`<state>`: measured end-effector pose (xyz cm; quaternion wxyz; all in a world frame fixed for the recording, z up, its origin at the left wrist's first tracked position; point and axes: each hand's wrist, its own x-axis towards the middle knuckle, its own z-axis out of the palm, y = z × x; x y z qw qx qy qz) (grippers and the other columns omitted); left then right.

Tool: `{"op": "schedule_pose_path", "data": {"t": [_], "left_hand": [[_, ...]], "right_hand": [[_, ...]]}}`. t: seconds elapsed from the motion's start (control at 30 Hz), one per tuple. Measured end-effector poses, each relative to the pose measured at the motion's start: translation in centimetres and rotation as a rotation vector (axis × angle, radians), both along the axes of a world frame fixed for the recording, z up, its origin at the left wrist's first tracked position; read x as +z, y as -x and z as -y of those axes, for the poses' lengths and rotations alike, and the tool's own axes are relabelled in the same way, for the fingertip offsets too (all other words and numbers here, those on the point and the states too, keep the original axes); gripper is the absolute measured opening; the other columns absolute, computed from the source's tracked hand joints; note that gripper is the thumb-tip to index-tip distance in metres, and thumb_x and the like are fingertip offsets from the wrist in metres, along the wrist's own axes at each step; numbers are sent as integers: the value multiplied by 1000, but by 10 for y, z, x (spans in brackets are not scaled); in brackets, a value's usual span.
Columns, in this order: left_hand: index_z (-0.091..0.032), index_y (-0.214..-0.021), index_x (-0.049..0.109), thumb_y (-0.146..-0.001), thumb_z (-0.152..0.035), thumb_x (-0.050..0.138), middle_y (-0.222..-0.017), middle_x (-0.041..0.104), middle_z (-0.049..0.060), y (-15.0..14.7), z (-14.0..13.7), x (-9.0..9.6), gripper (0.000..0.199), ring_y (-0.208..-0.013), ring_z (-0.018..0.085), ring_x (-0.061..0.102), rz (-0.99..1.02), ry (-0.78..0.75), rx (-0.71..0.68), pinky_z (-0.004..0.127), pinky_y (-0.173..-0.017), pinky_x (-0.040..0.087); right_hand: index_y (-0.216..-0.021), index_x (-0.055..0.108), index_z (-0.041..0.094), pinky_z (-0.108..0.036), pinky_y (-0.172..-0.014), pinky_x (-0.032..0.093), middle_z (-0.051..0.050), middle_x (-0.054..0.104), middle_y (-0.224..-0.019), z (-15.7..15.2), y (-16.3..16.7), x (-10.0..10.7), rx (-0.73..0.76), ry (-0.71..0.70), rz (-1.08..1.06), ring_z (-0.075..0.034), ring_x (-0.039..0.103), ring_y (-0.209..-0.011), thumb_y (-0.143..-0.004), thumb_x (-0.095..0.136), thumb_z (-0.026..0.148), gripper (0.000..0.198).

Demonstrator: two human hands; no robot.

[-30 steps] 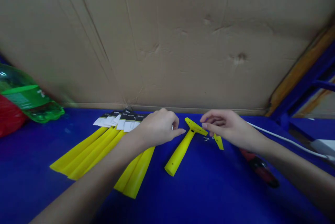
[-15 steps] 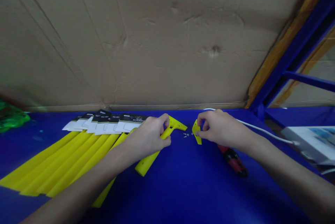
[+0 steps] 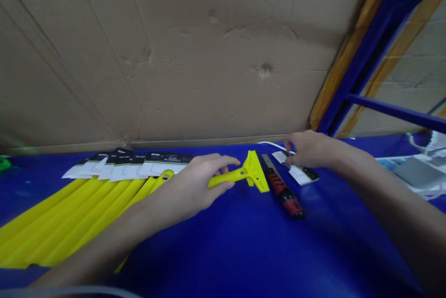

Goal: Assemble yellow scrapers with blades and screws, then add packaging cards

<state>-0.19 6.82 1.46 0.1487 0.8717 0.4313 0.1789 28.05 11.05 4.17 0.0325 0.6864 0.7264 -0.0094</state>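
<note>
My left hand [image 3: 205, 179] is closed round the handle of a yellow scraper [image 3: 228, 177], its index finger stretched along the top. The scraper's wide head [image 3: 256, 171] points right, with a flat plate across its end. My right hand [image 3: 308, 148] is over a black-and-white printed card [image 3: 302, 175], thumb and index finger curled at its near edge. Between the hands lies a red-and-black handled tool [image 3: 284, 195] with a flat metal end. The scraper head partly hides the spot beside that tool.
A row of yellow sleeves [image 3: 69, 219] with black-and-white header cards [image 3: 163, 164] lies at left on the blue table [image 3: 216, 251]. A white cable [image 3: 270, 143] runs behind the right hand. Cardboard [image 3: 195, 56] stands behind, and a blue frame [image 3: 351, 75] rises at right.
The small yellow plate has left my right hand and now sits against the scraper's head. My right hand has moved right to the printed card. The scraper has turned to point right.
</note>
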Motion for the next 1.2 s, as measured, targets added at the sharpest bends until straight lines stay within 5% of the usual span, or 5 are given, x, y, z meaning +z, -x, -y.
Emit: {"op": "schedule_pose_path", "data": {"t": [0.17, 0.3, 0.63, 0.8, 1.2], "left_hand": [[-19, -132, 68, -97, -26, 59, -114, 73, 9, -12, 8, -7, 37, -102, 22, 67, 7, -18, -81, 36, -93, 53], [-18, -135, 67, -99, -27, 56, -121, 71, 11, -9, 7, -13, 38, -110, 24, 66, -18, -27, -105, 38, -99, 52], [-19, -136, 69, -101, -42, 52, -123, 72, 11, 17, -13, 6, 45, -112, 27, 67, -186, 6, -3, 41, -103, 50], [-18, -135, 70, -100, -46, 54, -128, 73, 12, 25, -20, 0, 47, -119, 30, 66, -221, -19, 10, 44, -108, 48], [-21, -133, 71, -99, -42, 58, -124, 75, 10, 12, -8, 1, 42, -114, 27, 69, -160, -42, -22, 37, -101, 54]], "right_hand": [[-79, 73, 20, -33, -52, 49, -7, 74, -68, 1, -17, 1, -14, 119, -16, -26, 71, -61, -68, 82, 27, 16], [-89, 74, 19, -34, -60, 49, -11, 77, -81, -2, -20, 4, -2, 23, -29, -28, 74, -77, -75, 77, 32, 19], [-94, 74, 23, -27, -64, 50, -6, 80, -90, -3, 25, 2, 133, -24, -133, -21, 74, -80, -83, 75, 33, 15], [-86, 76, 18, -35, -66, 53, -15, 79, -87, -7, 31, -8, 99, -19, -64, -30, 76, -85, -80, 75, 26, 10], [-78, 76, 19, -31, -57, 54, -11, 79, -79, -10, 37, -15, -5, 77, -87, -29, 77, -80, -63, 79, 8, 19]]}}
